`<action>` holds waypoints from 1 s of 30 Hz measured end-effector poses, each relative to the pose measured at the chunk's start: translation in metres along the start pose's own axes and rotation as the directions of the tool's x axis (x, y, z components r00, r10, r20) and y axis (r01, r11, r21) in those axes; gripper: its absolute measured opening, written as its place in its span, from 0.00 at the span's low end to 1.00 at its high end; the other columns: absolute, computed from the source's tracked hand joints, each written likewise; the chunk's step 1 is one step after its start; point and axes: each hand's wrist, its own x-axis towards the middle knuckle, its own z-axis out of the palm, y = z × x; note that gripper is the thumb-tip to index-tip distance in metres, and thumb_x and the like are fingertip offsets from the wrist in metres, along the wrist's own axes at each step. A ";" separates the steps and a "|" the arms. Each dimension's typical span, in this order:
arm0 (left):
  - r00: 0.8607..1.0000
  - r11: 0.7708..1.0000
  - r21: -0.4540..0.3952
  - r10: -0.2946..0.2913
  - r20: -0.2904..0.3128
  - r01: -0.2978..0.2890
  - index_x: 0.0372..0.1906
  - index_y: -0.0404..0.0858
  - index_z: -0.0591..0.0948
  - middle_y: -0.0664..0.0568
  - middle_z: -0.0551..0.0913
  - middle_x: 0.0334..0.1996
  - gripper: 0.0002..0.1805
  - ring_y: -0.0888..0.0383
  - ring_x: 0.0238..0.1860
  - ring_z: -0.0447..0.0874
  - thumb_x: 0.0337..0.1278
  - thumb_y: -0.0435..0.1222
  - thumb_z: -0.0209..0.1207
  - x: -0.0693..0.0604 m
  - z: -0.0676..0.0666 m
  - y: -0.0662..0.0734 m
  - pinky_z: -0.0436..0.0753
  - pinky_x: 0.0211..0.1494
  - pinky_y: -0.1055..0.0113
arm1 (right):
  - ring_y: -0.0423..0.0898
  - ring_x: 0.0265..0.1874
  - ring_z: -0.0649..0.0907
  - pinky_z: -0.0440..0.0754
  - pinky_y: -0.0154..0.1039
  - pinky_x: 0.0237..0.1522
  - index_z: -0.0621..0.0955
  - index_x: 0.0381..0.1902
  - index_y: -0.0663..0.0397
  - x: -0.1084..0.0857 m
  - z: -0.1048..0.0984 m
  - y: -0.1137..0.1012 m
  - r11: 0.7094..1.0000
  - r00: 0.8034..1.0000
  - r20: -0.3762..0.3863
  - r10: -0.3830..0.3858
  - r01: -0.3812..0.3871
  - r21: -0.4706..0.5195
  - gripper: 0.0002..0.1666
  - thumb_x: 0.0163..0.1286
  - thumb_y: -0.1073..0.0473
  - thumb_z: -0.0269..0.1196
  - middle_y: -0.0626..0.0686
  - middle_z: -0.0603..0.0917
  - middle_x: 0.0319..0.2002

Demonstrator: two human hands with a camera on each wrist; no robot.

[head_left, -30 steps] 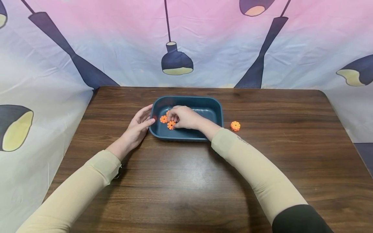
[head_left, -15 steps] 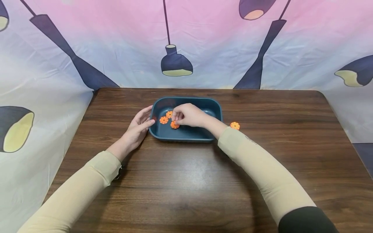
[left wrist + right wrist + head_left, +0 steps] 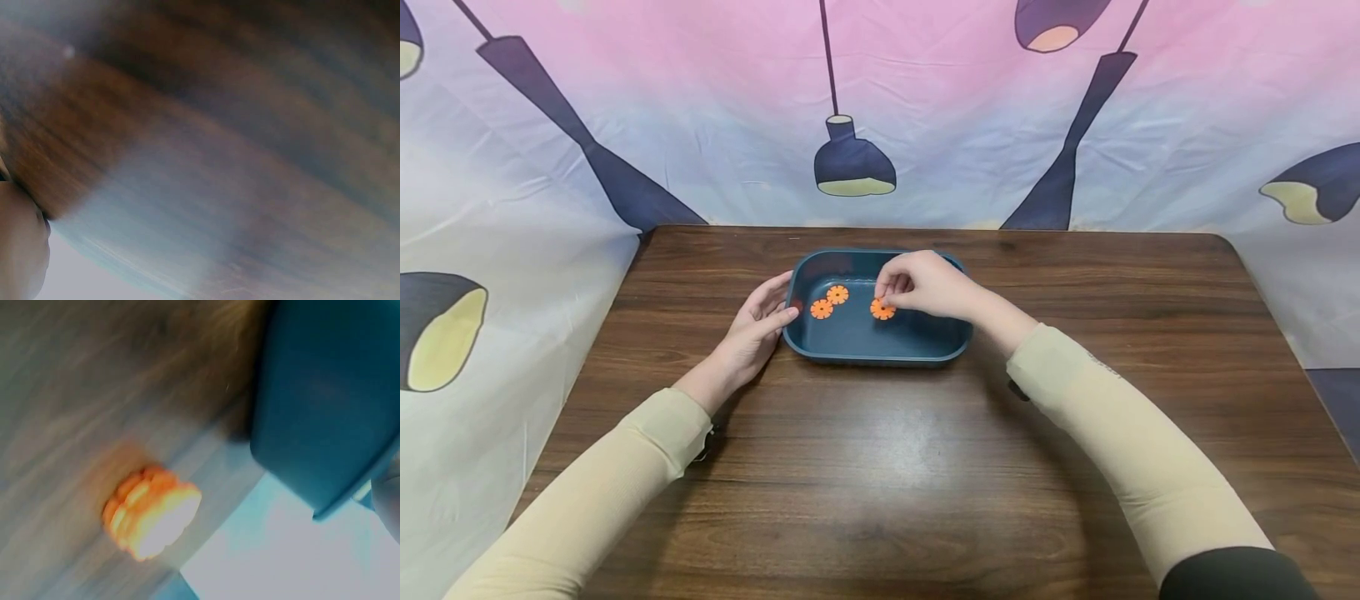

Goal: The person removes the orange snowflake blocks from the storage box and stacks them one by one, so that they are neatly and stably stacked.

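Note:
A dark teal plastic tub (image 3: 850, 346) stands on the table, its left end held by my left hand (image 3: 748, 337), with the thumb on the rim and the fingers along the outside. Inside, two orange notched discs (image 3: 822, 309) lie near the left end. My right hand (image 3: 928, 287) is over the tub's right half and pinches another orange notched disc (image 3: 882, 311) between thumb and fingers. In the right wrist view, a short stack of orange discs (image 3: 153, 512) sits on the table beside the tub; my right arm hides it in the head view.
The brown wood-grain table (image 3: 850, 483) extends around the tub. Behind it hangs a cloth backdrop (image 3: 955, 108) printed with lamps. The left wrist view is blurred and shows mostly table surface.
My right hand has moved right and slightly back inside the tub, carrying one orange disc away from the other two. The right forearm now covers the disc stack. My left hand stays put.

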 end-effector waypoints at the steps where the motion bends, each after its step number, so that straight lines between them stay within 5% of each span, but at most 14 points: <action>1: 1.000 1.000 0.000 0.000 -0.001 0.000 0.75 0.51 0.72 0.61 0.74 0.66 0.29 0.60 0.67 0.70 0.77 0.26 0.54 0.000 0.000 0.000 0.76 0.65 0.75 | 0.47 0.40 0.86 0.87 0.42 0.49 0.88 0.42 0.56 -0.003 -0.003 0.001 1.000 1.000 -0.008 0.001 -0.001 -0.004 0.03 0.75 0.64 0.68 0.53 0.90 0.40; 14: 1.000 1.000 -0.003 0.014 0.000 -0.014 0.77 0.50 0.71 0.61 0.75 0.66 0.30 0.61 0.67 0.71 0.77 0.26 0.55 -0.001 0.000 0.000 0.75 0.66 0.75 | 0.52 0.39 0.87 0.84 0.34 0.44 0.89 0.44 0.58 -0.046 -0.038 0.022 0.980 0.977 -0.153 0.150 -0.126 0.155 0.05 0.73 0.68 0.68 0.57 0.91 0.41; 30: 1.000 1.000 -0.001 -0.004 -0.010 0.004 0.75 0.51 0.72 0.60 0.74 0.67 0.29 0.59 0.67 0.70 0.77 0.26 0.54 0.000 0.001 0.001 0.76 0.65 0.75 | 0.51 0.36 0.87 0.82 0.31 0.39 0.90 0.44 0.57 -0.100 -0.063 0.051 0.950 0.925 -0.240 0.293 -0.254 0.181 0.05 0.73 0.64 0.70 0.50 0.89 0.35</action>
